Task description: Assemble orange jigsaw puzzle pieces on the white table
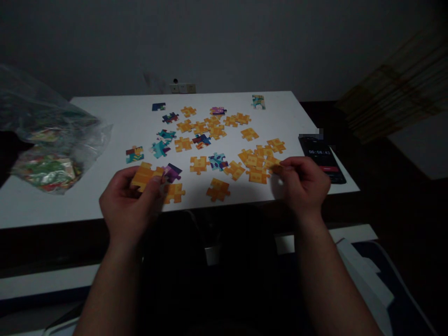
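Puzzle piece point(146, 176), orange side up, sits pinched in the left hand point(128, 203) just left of the purple piece point(172, 172). Right hand point(304, 184) pinches another orange piece point(273, 164) near the phone point(322, 157) on the desk point(105, 121).

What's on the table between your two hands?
In the head view, face-down orange pieces and one purple piece lie between the left hand and right hand.

The scene is dim and underexposed, with only the white bench point(105, 116) catching light from above. Wall and floor sink into near black. Soft shadows fall under the hands. Edges bend slightly; fine detail is grainy and soft.
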Motion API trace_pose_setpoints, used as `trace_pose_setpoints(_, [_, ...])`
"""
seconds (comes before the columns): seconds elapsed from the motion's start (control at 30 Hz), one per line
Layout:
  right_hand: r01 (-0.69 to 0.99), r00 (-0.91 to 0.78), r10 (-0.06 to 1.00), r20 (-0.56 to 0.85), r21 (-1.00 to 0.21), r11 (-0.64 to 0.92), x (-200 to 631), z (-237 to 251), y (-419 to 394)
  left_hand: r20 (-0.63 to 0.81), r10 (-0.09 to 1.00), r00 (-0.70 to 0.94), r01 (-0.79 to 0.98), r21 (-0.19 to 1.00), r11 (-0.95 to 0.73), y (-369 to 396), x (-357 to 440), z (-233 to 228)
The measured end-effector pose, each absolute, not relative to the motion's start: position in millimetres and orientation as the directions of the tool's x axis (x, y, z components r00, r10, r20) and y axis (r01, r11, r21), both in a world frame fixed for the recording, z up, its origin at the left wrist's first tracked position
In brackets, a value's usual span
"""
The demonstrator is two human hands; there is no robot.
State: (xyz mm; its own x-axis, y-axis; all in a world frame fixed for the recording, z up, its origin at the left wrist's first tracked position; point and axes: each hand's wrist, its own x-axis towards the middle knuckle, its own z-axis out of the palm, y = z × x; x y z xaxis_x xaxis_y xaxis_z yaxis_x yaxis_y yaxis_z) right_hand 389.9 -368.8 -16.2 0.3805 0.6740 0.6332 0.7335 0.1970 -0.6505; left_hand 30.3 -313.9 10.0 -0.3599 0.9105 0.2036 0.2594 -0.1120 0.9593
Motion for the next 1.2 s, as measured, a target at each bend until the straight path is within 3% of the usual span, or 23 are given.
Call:
trace_pose_setpoints(0.13, [0.753,0.365,0.626,0.689,-0.614,0.237,389.5,-14.5,-373.1,0.225,0.905,-0.360,0.302,0.946,-0.115,-314.0,28.6,12.2])
trace_pose_setpoints(0.23, [0.863,0.142,0.671,0.728,-0.423,0.277,382.3,-11.7,-383.1,0.229,0.901,-0.368,0.353,0.931,-0.093,-314.0,27.5,12.1])
trace_pose_setpoints(0.3, [0.940,-0.008,0.745,0.668,-0.249,0.234,372.7,-12.3,-392.9,0.226,0.900,-0.372,0.373,0.924,-0.078,-314.2,26.8,11.5])
trace_pose_setpoints(0.4, [0.977,-0.055,0.786,0.615,-0.127,0.168,355.5,-18.4,-409.4,0.219,0.904,-0.367,0.383,0.921,-0.067,-314.6,25.8,10.8])
trace_pose_setpoints(0.7, [0.967,0.035,0.784,0.620,-0.219,0.130,354.3,-24.6,-423.4,0.213,0.891,-0.401,0.403,0.915,-0.038,-313.6,23.6,7.0])
trace_pose_setpoints(0.83, [0.984,0.123,0.770,0.626,-0.175,-0.015,369.4,-26.7,-420.0,0.222,0.868,-0.443,0.390,0.920,-0.036,-310.9,26.1,7.4])
trace_pose_setpoints(1.03, [0.991,0.079,0.748,0.659,-0.133,0.013,376.4,-32.7,-429.5,0.233,0.851,-0.470,0.395,0.918,-0.033,-310.1,32.0,14.0])
trace_pose_setpoints(1.2, [0.982,0.187,0.743,0.643,-0.149,-0.118,384.0,-32.3,-433.1,0.233,0.848,-0.476,0.388,0.921,-0.035,-310.7,38.2,19.4])
